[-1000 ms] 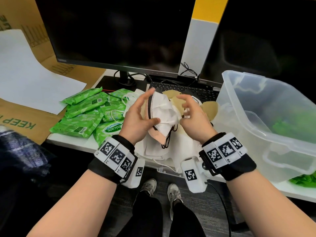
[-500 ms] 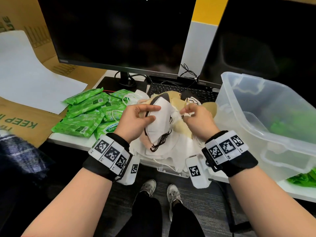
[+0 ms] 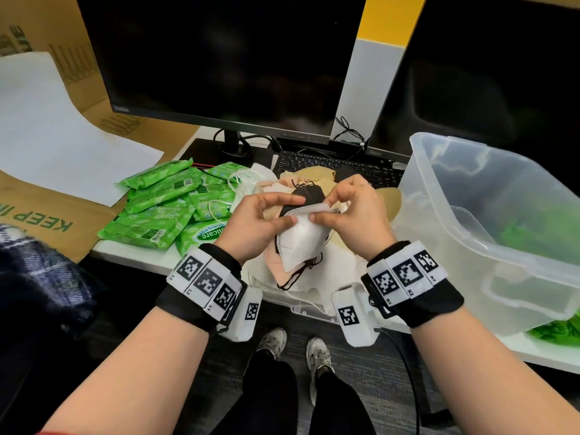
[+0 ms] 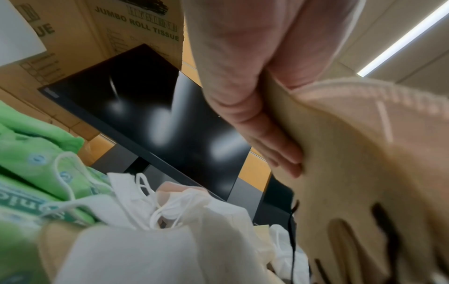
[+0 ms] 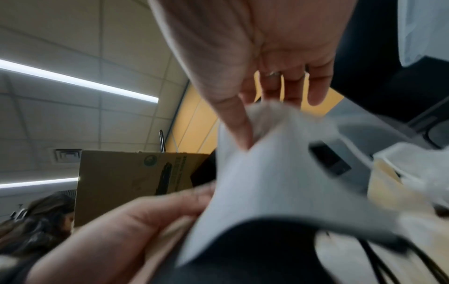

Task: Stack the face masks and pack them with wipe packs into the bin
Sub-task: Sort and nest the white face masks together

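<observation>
Both hands hold a small stack of folded face masks above the desk's front edge. On top is a white mask (image 3: 301, 237), with a black mask (image 3: 306, 194) and a pink one (image 3: 276, 268) behind it. My left hand (image 3: 266, 215) grips the stack (image 4: 352, 153) from the left. My right hand (image 3: 345, 208) pinches the white mask's (image 5: 267, 173) upper edge between thumb and fingers. More white and tan masks (image 3: 317, 177) lie heaped on the desk underneath. Several green wipe packs (image 3: 163, 208) lie to the left. The clear plastic bin (image 3: 470, 233) stands tilted at right.
A monitor (image 3: 219, 58) and keyboard (image 3: 339, 164) stand behind the heap, a second dark screen at right. Cardboard (image 3: 37, 215) with a white sheet (image 3: 56, 133) lies left. More green packs (image 3: 558, 331) show through and under the bin. My shoes are below the desk edge.
My right hand has closed in from apart and now pinches the white mask's top edge. The left hand shifted its grip and the stack tilted flatter, showing the black mask behind.
</observation>
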